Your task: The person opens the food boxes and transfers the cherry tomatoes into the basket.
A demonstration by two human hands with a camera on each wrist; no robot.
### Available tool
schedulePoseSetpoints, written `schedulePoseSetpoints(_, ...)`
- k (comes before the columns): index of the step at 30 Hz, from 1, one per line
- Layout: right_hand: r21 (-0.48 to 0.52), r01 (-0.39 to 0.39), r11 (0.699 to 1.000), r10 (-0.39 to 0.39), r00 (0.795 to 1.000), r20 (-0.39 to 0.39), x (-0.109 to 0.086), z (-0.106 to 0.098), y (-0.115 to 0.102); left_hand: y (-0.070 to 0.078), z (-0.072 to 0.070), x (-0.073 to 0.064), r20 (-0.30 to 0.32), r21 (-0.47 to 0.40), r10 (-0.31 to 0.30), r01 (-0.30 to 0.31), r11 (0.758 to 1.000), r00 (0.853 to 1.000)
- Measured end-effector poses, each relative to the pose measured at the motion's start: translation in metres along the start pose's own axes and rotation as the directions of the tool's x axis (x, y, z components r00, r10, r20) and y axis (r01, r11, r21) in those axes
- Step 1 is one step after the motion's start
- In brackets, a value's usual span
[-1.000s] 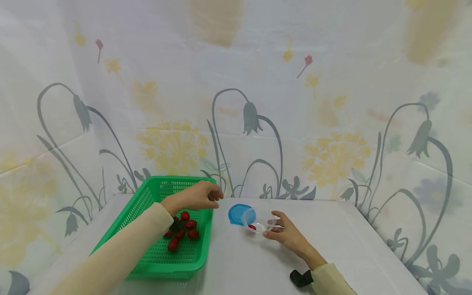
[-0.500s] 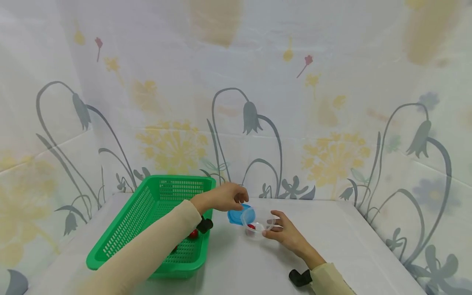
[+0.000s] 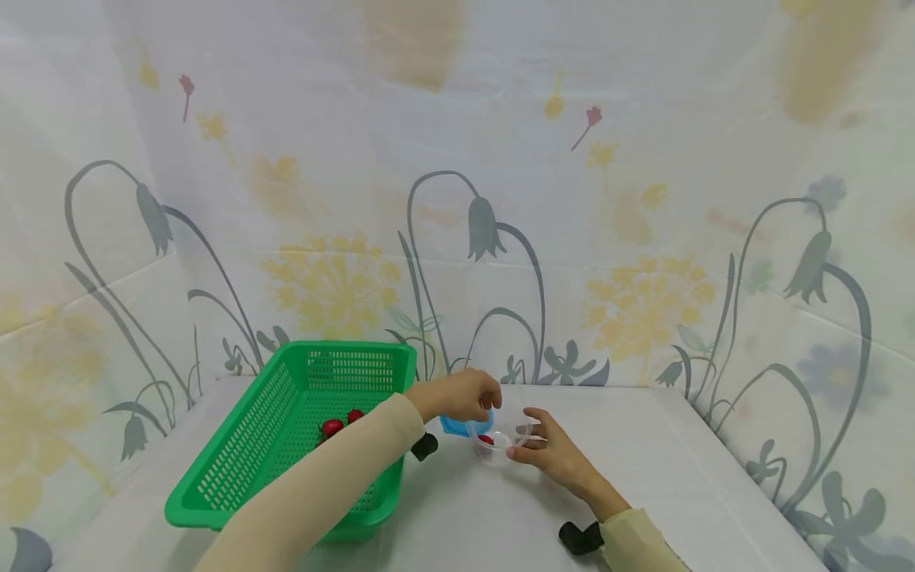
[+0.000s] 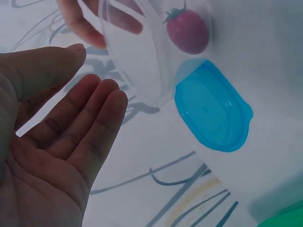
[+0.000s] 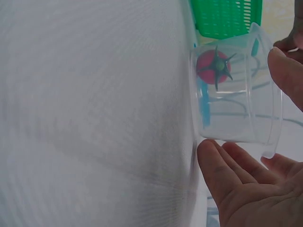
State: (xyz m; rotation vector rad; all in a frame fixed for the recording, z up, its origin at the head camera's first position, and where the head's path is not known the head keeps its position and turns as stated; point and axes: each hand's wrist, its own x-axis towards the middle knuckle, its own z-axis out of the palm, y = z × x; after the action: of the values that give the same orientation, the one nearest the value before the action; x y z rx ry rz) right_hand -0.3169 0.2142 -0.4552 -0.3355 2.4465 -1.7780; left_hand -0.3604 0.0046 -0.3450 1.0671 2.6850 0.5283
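My right hand (image 3: 554,451) holds a small clear plastic container (image 5: 232,125) standing on the white table, thumb on one side and fingers on the other. Inside lies one red cherry tomato (image 5: 208,75) with a green calyx. Just above the container, in the head view, is my left hand (image 3: 457,395), its fingers bent downward. The left wrist view shows a gap between that thumb and the fingers (image 4: 102,123), and nothing shows in it. Behind the container lies a blue lid (image 4: 213,109), partly covered by the left hand in the head view.
A green perforated basket (image 3: 360,353) stands on the left with several cherry tomatoes (image 3: 332,429) in it, partly hidden by the left sleeve (image 3: 336,469). A floral curtain (image 3: 457,199) rises behind the table (image 3: 643,445). Each wrist carries a black camera.
My left hand has moved right from over the basket's edge to above the container. The right hand and the container have stayed in place, with one tomato inside throughout.
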Motion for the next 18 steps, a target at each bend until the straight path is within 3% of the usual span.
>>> schedulePoseSetpoints(18, -0.015, 0.01, 1.0, -0.01, 1.0, 0.001, -0.002, 0.0, -0.004, 0.005, 0.022, 0.018, 0.052, 0.061, -0.107, 0.104, 0.993, 0.993)
